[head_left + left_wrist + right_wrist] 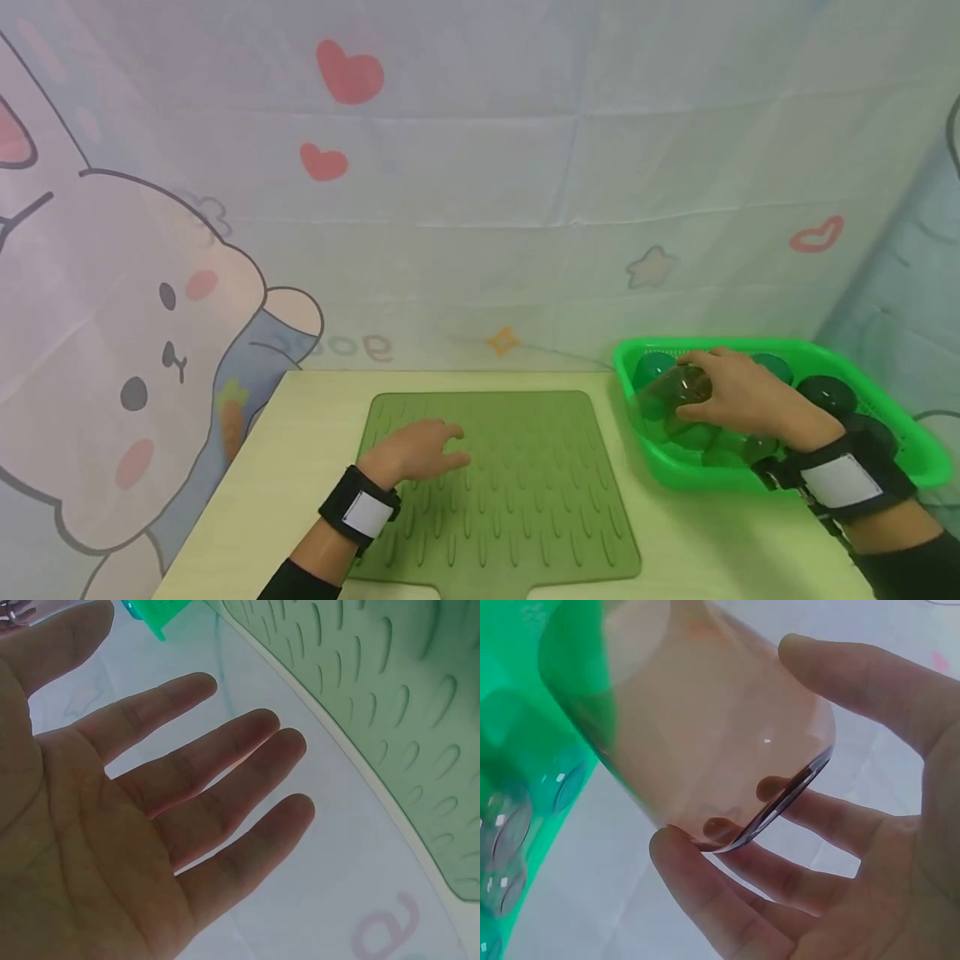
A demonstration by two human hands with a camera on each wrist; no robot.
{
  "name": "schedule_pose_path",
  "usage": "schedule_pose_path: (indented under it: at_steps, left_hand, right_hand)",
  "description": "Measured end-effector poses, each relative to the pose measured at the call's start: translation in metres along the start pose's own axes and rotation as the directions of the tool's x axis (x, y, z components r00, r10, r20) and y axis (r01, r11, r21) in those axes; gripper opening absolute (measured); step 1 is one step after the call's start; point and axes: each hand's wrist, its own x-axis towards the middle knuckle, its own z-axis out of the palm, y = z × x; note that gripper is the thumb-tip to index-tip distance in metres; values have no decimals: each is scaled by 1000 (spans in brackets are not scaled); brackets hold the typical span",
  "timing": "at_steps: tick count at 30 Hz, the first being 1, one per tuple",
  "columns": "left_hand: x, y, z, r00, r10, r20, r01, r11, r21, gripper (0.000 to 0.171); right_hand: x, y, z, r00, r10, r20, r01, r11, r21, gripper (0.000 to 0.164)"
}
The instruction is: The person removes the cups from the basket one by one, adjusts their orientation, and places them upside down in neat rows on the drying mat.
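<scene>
My right hand [738, 396] grips a clear brownish plastic or glass cup [705, 727] at its base end, thumb on one side and fingers round the other. This cup overlaps the left part of a green basket [705, 475] in the head view, its mouth end pointing away from the palm. Other cups lie in the basket, among them a teal one [654, 367] and a dark one [827, 395]. Over the green drying mat [525, 467] hovers my left hand [416, 450], holding nothing; its fingers are spread and relaxed in the left wrist view.
The mat has raised drop-shaped ridges and a spout at its front edge. It lies on a pale wooden table [255, 500], left of the basket. A printed cloth [480, 167] with hearts and a rabbit hangs behind the table.
</scene>
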Motion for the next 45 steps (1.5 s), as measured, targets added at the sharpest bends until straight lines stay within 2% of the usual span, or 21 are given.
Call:
schedule_pose_path:
  at_steps: [6,13,22,28,32,40,45]
  left_hand:
    - [2,6,1,1000,9,1,-9,1000,1,49]
    - [3,7,1,1000,17,-5,-17,1000,-5,54]
    - [9,18,5,1000,16,-21,-16,1000,22,67]
    - [15,25,5,999,38,-22,-37,999,28,78]
    - [19,27,8,999,32,-23,-31,999,38,84]
    - [26,31,13,998,47,-34,-45,997,64,95]
    - [32,34,14,995,66,-78,-59,995,81,95]
  right_hand:
    - [-3,-15,13,999,-16,-52,20,996,85,68]
    - [-1,-28,28,998,11,-65,0,987,159,67]
    - [9,-39,58,996,-27,-87,46,972,230,64]
    - [15,-52,76,994,-37,-103,71,934,351,61]
    - [20,-59,91,996,-45,-82,76,901,427,62]
    - [30,-69,112,995,-57,-78,89,852,516,58]
    - [36,-77,123,994,-80,-72,108,797,595,57]
